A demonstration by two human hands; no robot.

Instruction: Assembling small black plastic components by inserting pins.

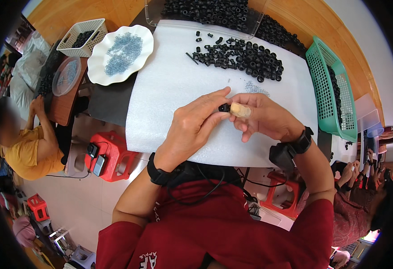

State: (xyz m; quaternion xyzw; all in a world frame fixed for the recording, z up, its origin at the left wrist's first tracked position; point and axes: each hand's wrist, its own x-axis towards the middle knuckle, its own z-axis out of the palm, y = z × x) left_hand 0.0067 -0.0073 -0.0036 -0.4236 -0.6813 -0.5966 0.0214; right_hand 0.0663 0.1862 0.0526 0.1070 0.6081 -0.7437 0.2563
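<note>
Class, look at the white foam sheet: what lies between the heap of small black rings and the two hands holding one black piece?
In the head view, mostly bare white foam sheet, plus a small scatter of tiny blue-grey beads.

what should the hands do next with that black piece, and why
Probably set the black piece down and pick another from the pile. The left hand and right hand pinch it together over the white mat, and many loose pieces wait there.

Bright, even daylight, soft shadows under hands. White foam sheet (169,89) near blown out at centre. Heavy fisheye bend & black vignette at edges; corners soft, face at left blurred.
</note>
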